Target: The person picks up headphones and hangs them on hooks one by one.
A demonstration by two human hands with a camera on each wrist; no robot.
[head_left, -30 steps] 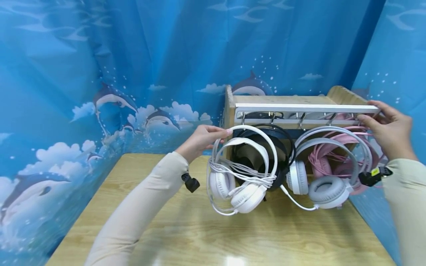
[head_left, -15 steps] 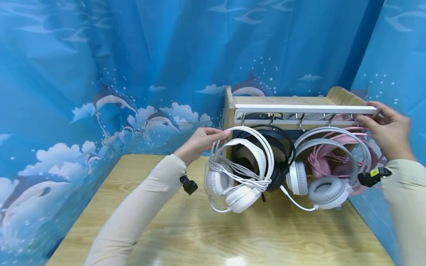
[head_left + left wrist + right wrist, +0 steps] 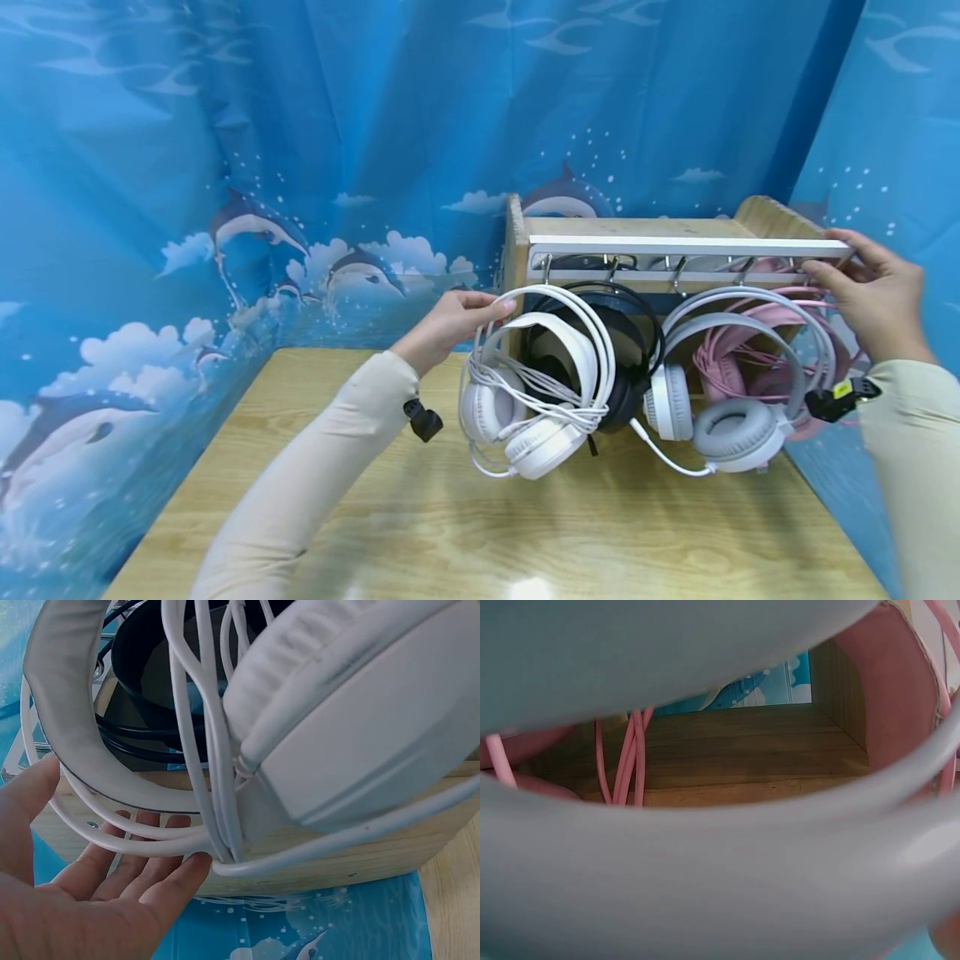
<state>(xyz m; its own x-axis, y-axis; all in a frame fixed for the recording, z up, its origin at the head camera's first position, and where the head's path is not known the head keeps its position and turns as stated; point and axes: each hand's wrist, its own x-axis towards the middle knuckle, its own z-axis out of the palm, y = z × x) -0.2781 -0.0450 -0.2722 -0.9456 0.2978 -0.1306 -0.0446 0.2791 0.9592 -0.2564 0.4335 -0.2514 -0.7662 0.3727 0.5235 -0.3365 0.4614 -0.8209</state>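
Observation:
White over-ear headphones (image 3: pixel 543 450) with a bundled white cable hang at the left end of a wooden rack (image 3: pixel 675 242). My left hand (image 3: pixel 453 325) holds their headband from the left, just below the leftmost hook. In the left wrist view the thumb lies at one side of the headband (image 3: pixel 64 697) and the fingers (image 3: pixel 176 889) reach under its outer bands. My right hand (image 3: pixel 885 292) grips the rack's right end, thumb in front and fingers over the top bar. A pale headband (image 3: pixel 705 870) fills much of the right wrist view.
Black headphones (image 3: pixel 626 400) hang behind the white pair. Grey-white headphones (image 3: pixel 738 429) hang farther right, overlapping pink headphones (image 3: pixel 723 375). Metal hooks (image 3: pixel 678 271) line the rack's front. Wooden tabletop (image 3: pixel 600 542) lies below, and a blue dolphin curtain (image 3: pixel 405 150) stands behind.
The white headphones have shifted slightly left and turned, their outer bands spreading apart. My left hand has moved a little left and down with them. The right hand stays on the rack.

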